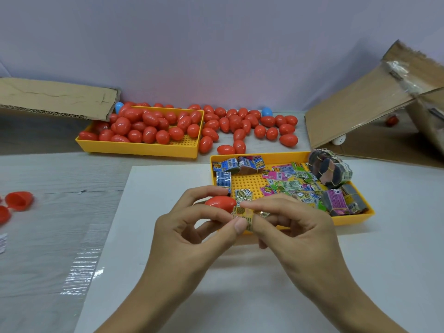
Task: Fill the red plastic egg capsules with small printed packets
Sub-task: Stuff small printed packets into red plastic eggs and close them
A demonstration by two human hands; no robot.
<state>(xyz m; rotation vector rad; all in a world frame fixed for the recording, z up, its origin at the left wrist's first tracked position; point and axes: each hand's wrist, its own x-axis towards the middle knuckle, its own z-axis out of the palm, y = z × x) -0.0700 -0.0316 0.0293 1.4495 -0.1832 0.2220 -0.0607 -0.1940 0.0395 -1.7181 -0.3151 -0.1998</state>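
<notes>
My left hand [192, 227] holds a red egg capsule [219, 203] in its curled fingers, and its thumb pinches a small yellow printed packet [242, 213]. My right hand [295, 224] pinches the same packet from the right, just beside the capsule. Both hands hover over the near left corner of a yellow tray [348, 221] that holds loose printed packets [288, 181] and banded bundles [330, 170]. Many shut red egg capsules [149, 127] fill another yellow tray [134, 147] at the back, and more lie loose [249, 127] on the table beside it.
Opened red capsule halves [18, 200] lie at the far left edge. Cardboard flaps stand at the back left [55, 98] and right [365, 104]. Two blue eggs [266, 111] sit among the red ones. A white board [168, 272] covers the table under my hands.
</notes>
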